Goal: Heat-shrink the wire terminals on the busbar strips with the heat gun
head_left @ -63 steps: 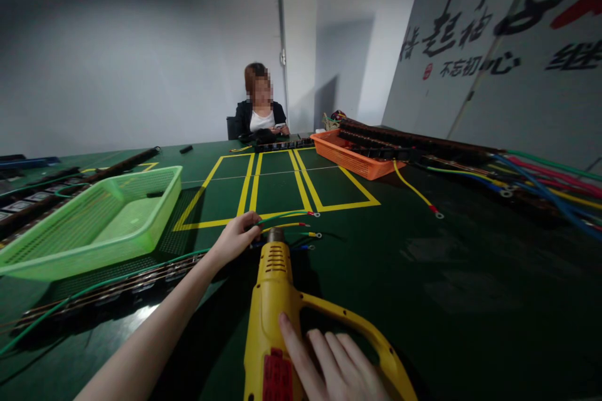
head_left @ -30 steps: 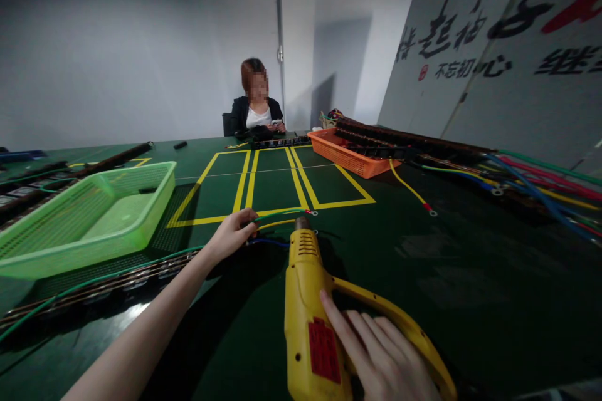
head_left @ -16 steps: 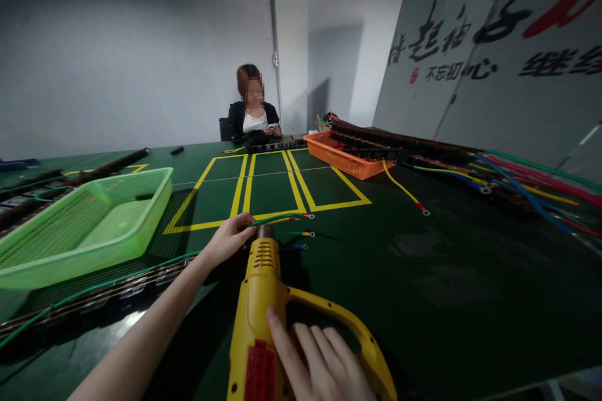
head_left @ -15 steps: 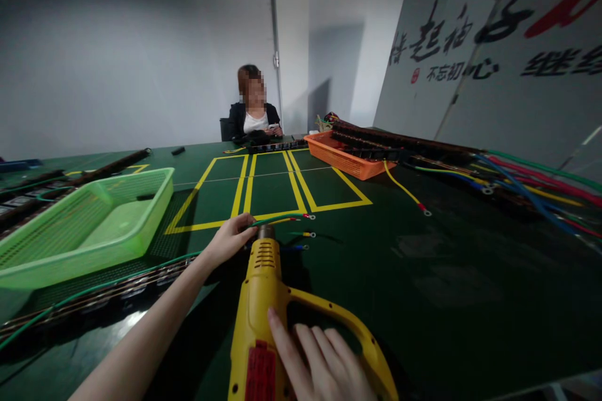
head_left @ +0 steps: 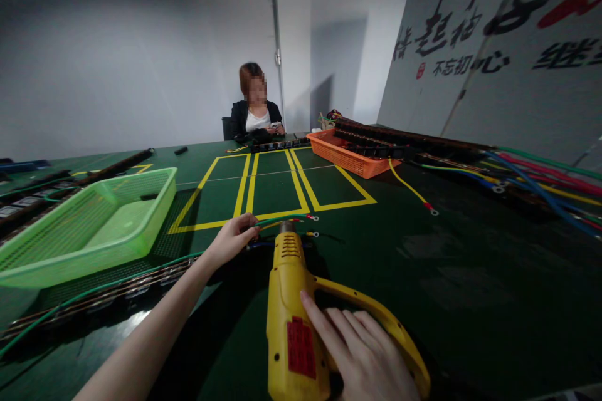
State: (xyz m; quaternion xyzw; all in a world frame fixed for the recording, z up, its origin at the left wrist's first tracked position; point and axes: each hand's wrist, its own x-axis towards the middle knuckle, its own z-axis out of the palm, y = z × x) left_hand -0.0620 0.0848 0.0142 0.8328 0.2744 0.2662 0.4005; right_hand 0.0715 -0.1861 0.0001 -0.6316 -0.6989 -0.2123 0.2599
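Observation:
A yellow heat gun (head_left: 288, 291) with a red label is in my right hand (head_left: 360, 351), its index finger stretched along the body and the other fingers at the handle. The gun's metal nozzle points away from me, close to several wires. My left hand (head_left: 234, 239) is closed round these wires. A green wire (head_left: 282, 220) leaves its fingertips and ends in a ring terminal with a red sleeve. Beside it, another ring terminal (head_left: 314, 234) has a yellow sleeve. A long dark wiring assembly (head_left: 122, 291) with copper-coloured strips lies left of my left hand, partly behind my forearm.
A light green basket (head_left: 155, 219) stands at the left, an orange basket (head_left: 345, 160) with dark strips farther back. Yellow tape rectangles (head_left: 277, 212) mark the green table. Coloured wires (head_left: 540, 182) spread at the right. A person (head_left: 256, 113) sits across the table.
My right hand has moved the heat gun to the right, so its nozzle is nearer the ring terminals. My left hand stays almost in place with the wires.

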